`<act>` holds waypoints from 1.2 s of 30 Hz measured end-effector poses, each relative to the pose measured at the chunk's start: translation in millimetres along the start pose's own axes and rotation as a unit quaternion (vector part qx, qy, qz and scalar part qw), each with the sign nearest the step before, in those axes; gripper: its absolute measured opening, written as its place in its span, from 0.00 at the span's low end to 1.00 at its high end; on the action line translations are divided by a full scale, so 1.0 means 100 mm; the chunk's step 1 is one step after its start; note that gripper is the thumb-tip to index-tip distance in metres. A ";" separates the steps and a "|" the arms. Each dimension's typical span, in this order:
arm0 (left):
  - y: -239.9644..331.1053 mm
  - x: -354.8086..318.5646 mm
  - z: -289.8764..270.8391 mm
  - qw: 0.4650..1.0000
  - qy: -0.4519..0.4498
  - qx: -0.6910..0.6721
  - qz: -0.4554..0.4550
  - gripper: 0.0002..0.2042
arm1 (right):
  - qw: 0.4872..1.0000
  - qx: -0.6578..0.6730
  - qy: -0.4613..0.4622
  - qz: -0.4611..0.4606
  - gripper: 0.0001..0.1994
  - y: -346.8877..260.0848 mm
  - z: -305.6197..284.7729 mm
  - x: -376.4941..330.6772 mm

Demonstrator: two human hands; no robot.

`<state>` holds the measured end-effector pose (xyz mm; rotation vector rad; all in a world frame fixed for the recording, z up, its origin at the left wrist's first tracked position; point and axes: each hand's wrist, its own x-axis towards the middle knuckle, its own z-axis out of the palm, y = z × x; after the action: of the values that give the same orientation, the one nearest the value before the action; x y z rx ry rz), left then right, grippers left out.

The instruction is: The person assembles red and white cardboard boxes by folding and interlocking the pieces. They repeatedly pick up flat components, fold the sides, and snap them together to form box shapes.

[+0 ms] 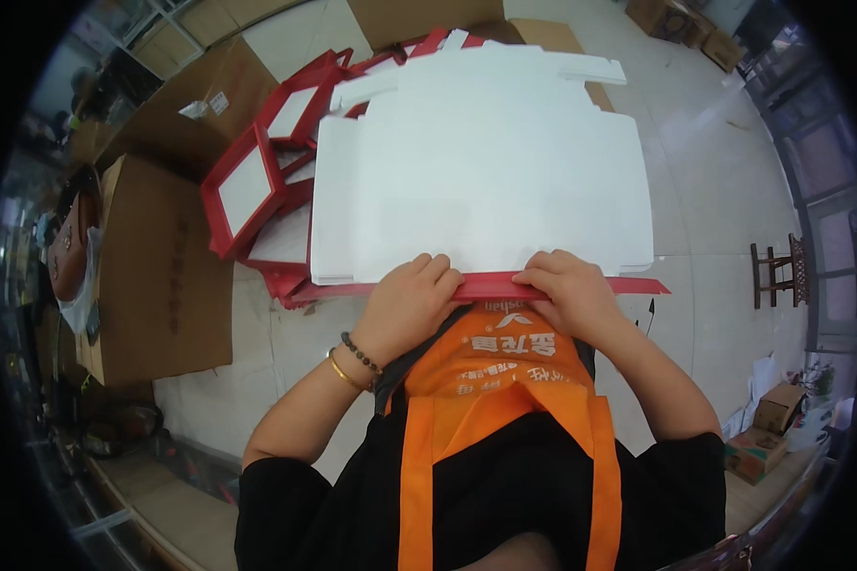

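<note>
A large flat cardboard box blank [486,171] lies in front of me, white on its upper face, with notched tabs along its far and side edges. Its near edge carries a narrow red strip [490,286] that runs across just before my orange apron. My left hand [414,295] is closed over this strip left of the middle, fingertips bent onto the edge. To the right of the middle, my right hand [569,290] pinches the same strip, thumb side toward the other hand. The undersides of both grips are hidden.
Several red folded box pieces with white insides [248,190] are piled at the left and behind the blank. A tall brown carton [162,285] stands farther left, with a brown bag [71,252] beside it. On the right are a small wooden stool [781,271] and small cartons [776,409].
</note>
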<state>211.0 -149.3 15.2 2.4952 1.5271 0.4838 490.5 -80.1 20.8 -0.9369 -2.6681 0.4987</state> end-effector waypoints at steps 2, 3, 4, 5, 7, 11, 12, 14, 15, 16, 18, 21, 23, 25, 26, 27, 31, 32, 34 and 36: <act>0.09 0.01 0.03 0.999 -0.014 0.034 -0.028 0.15 | 1.000 -0.001 -0.005 0.014 0.17 -0.03 -0.04 0.01; 0.19 0.01 0.09 0.996 -0.014 0.071 -0.052 0.14 | 1.000 -0.010 -0.001 0.026 0.18 -0.10 -0.02 -0.02; 0.41 0.05 -0.06 0.997 -0.006 0.031 -0.069 0.15 | 0.999 -0.016 -0.001 0.038 0.18 -0.17 -0.01 -0.06; 0.39 0.06 0.19 0.998 0.046 0.026 -0.045 0.21 | 1.000 -0.008 0.001 0.027 0.18 -0.24 -0.01 -0.08; 0.49 0.12 0.27 0.998 0.054 0.030 -0.021 0.27 | 1.000 0.015 0.004 0.006 0.20 -0.33 -0.02 -0.10; 0.39 0.04 0.24 0.997 0.061 0.023 -0.037 0.31 | 0.987 0.097 0.044 0.121 0.28 0.15 -0.71 -0.28; 0.38 0.02 0.20 0.998 0.055 0.005 -0.041 0.31 | 0.987 0.014 0.117 0.113 0.36 0.56 -0.78 -0.43; 0.34 -0.03 0.15 0.997 0.079 0.002 -0.013 0.32 | 0.946 -0.217 0.104 0.218 0.41 0.89 -0.93 -0.68; 0.31 -0.05 0.14 0.996 0.092 -0.003 0.004 0.32 | 0.940 -0.236 0.075 0.233 0.43 0.98 -0.89 -0.81; 0.21 -0.07 0.23 0.992 0.118 0.038 0.022 0.25 | 0.932 -0.258 0.047 0.250 0.46 1.09 -0.78 -0.96; 0.08 -0.06 0.24 0.985 0.153 0.068 0.036 0.21 | 0.936 -0.262 0.008 0.237 0.53 1.27 -0.51 -1.10; -0.01 0.01 0.14 0.976 0.190 0.071 0.080 0.17 | 0.956 -0.240 0.112 0.126 0.50 1.35 -0.19 -1.04; -0.07 0.02 0.06 0.973 0.190 0.061 0.113 0.24 | 0.941 -0.289 0.150 0.096 0.40 1.36 -0.13 -0.97; -0.09 0.07 -0.06 0.975 0.184 0.051 0.111 0.18 | 0.943 -0.231 0.228 0.070 0.33 1.32 -0.12 -0.87; -0.10 0.07 -0.11 0.976 0.181 0.047 0.109 0.15 | 0.945 -0.223 0.234 0.058 0.30 1.29 -0.11 -0.83; -0.15 0.05 -0.10 0.981 0.160 0.038 0.106 0.15 | 0.946 -0.218 0.237 0.044 0.26 1.25 -0.15 -0.80; -0.35 -0.01 -0.12 0.986 0.130 0.026 0.100 0.18 | 0.944 -0.178 0.276 -0.006 0.18 1.09 -0.26 -0.59; -0.40 0.01 -0.17 0.985 0.136 0.028 0.101 0.19 | 0.950 -0.149 0.275 -0.017 0.18 1.08 -0.31 -0.56; -0.59 0.07 -0.36 0.963 0.246 0.076 0.077 0.31 | 0.957 -0.091 0.273 -0.041 0.17 1.03 -0.47 -0.43; -0.80 0.12 -0.57 0.934 0.354 0.051 0.018 0.47 | 0.960 -0.057 0.264 -0.077 0.17 0.91 -0.82 -0.21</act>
<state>128.7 -103.2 45.7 2.5644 1.7454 1.4707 586.3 -8.1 55.0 -0.7525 -2.2673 0.0446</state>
